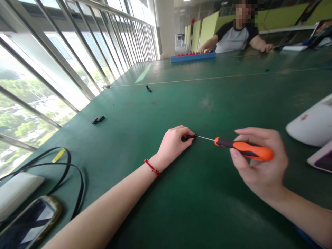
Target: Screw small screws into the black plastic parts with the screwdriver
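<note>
Left hand pinches a black part, and at three o'clock, right hand clamps round the screwdriver!

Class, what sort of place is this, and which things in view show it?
Probably an office or light workshop: yellow-green partitions stand in the background, another person sits across the large green table, and a screwdriver is held over it.

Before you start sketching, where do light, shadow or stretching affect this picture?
Head view: daylight burns out parts of the window, and the railing looks stretched toward the left edge. Head view again: soft shadow borders the left forearm; the black piece in the left hand shows little detail.
</note>
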Motion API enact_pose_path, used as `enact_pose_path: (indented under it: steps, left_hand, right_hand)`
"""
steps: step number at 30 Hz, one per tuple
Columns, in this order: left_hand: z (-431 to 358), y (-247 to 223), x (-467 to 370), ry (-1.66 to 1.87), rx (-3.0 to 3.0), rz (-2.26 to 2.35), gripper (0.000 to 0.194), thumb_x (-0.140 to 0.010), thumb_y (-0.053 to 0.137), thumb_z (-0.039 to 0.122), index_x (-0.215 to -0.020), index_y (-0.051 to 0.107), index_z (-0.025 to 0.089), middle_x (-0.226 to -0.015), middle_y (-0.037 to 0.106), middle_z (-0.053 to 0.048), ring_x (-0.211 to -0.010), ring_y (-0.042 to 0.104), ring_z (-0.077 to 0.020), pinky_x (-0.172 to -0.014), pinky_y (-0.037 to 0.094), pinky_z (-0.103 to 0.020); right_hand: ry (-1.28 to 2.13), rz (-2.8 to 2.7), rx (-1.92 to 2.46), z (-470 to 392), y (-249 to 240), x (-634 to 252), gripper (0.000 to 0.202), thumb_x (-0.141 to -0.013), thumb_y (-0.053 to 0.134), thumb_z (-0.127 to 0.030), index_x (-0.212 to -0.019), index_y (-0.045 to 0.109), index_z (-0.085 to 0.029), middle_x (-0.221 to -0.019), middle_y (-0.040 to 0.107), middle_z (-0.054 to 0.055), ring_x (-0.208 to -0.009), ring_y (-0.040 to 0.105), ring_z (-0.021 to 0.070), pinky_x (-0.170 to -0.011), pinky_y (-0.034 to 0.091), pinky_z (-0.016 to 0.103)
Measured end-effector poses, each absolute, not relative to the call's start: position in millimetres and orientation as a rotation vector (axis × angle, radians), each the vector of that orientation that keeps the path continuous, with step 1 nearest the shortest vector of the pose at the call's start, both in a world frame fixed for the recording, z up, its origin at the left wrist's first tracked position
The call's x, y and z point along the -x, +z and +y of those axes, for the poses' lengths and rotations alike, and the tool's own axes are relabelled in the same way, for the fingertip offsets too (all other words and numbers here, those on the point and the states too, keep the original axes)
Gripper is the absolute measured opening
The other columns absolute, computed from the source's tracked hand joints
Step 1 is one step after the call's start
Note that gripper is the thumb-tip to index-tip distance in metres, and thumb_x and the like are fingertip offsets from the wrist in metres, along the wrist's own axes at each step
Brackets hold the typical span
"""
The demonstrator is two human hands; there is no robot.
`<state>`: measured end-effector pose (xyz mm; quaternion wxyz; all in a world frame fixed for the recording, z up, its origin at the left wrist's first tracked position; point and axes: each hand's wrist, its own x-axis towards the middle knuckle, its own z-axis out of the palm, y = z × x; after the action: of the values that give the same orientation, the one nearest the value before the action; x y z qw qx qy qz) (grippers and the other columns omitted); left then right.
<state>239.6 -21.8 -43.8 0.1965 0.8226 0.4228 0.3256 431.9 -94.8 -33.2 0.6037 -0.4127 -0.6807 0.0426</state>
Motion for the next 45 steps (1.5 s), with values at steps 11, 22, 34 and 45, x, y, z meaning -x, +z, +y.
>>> enact_pose_path:
  steps: [11, 22, 34, 45]
  left_hand:
    - [-21.6, -43.0, -239.7, 0.895, -2.31, 1.203, 0.013, -0.078, 0.056, 0.018, -0.085, 0.067, 0.018, -0.086, 0.068, -0.002, -0.074, 0.061, -0.0136, -0.07, 0.049, -0.025]
    - [-21.9, -43.5, -239.7, 0.899, -2.313, 1.206, 0.013, -0.078, 0.056, 0.018, -0.085, 0.067, 0.018, -0.087, 0.068, -0.002, -0.075, 0.061, -0.0139, -0.071, 0.05, -0.025]
    - [-21.9, -42.8, -239.3, 0.893, -2.314, 1.205, 0.013, -0.078, 0.056, 0.017, -0.085, 0.067, 0.017, -0.087, 0.068, -0.002, -0.076, 0.061, -0.0138, -0.071, 0.05, -0.025]
    - [-21.8, -42.4, -239.9, 0.889, -2.31, 1.206, 0.012, -0.077, 0.057, 0.017, -0.084, 0.067, 0.017, -0.087, 0.068, -0.003, -0.075, 0.062, -0.0139, -0.071, 0.051, -0.025]
  right_hand:
    - [0.145, -1.518, 0.981, -92.7, -35.3, -434.5, 0.031, -0.071, 0.066, -0.018, -0.101, 0.058, -0.025, -0.089, 0.058, 0.002, -0.073, 0.057, 0.0162, -0.066, 0.048, 0.033]
    - [0.148, -1.542, 0.946, -93.8, -33.7, -433.0, 0.037, -0.07, 0.066, -0.016, -0.105, 0.057, -0.025, -0.084, 0.057, 0.002, -0.071, 0.057, 0.0168, -0.065, 0.048, 0.034]
    - [0.158, -1.536, 0.89, -93.2, -33.3, -433.7, 0.048, -0.068, 0.067, -0.016, -0.113, 0.054, -0.023, -0.089, 0.055, 0.003, -0.072, 0.057, 0.0158, -0.06, 0.049, 0.031]
    - [0.185, -1.545, 0.923, -92.9, -33.9, -434.0, 0.042, -0.07, 0.066, -0.02, -0.11, 0.054, -0.025, -0.084, 0.055, 0.002, -0.068, 0.056, 0.0172, -0.058, 0.048, 0.033]
